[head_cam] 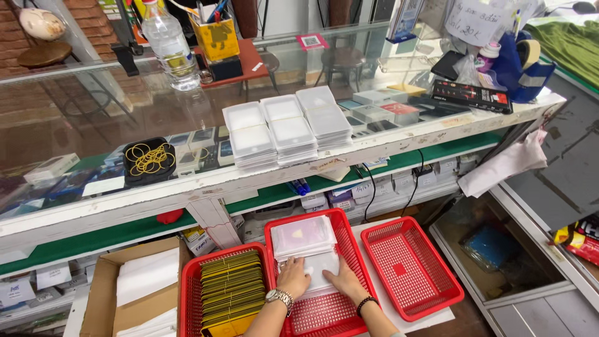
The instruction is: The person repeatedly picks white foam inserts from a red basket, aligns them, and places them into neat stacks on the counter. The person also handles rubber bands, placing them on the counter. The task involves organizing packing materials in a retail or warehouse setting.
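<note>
My left hand (293,279), with a metal watch on its wrist, and my right hand (344,280), with a dark bead bracelet, both press flat on a white packet (321,265) lying in the middle red basket (349,240). A stack of clear plastic packets (302,236) fills the far end of that basket. The fingers of both hands are spread on the packet. The left red basket (190,293) holds a row of gold-coloured packets (232,288). The right red basket (409,265) has nothing in it.
A glass counter (93,125) carries stacks of white flat boxes (287,128), a black tray of rubber bands (148,159) and a water bottle (168,43). A cardboard box (106,293) with white sheets sits at left. Shelves with small boxes run under the counter.
</note>
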Demonstrator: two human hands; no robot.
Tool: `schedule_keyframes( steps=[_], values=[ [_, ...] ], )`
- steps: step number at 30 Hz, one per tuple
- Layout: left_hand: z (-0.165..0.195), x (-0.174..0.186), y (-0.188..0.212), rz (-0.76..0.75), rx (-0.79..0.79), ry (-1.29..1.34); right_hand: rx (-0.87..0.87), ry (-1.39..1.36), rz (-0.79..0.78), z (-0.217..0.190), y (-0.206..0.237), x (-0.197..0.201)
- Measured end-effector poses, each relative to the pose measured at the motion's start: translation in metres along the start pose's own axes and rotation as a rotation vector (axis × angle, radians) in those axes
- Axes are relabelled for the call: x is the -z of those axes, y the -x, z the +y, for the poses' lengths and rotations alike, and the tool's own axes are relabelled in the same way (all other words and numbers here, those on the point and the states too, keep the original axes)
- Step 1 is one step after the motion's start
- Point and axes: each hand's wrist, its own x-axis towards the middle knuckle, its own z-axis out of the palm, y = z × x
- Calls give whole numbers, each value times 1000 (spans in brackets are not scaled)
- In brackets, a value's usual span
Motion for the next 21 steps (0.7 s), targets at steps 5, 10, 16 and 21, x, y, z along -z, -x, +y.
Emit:
schedule_keyframes(
  steps=[5,10,16,21],
  values=[
    [-10,8,0,-40,-18,42,-50,-32,-88,1,-2,8],
    [-8,9,18,-111,-74,-110,-20,246,-147,10,0,18],
    [-1,3,18,-116,-126,-238,30,262,-5,19,5,18],
    [-8,-6,14,-39,-125,-262,57,300,17,32,18,27]
  ],
)
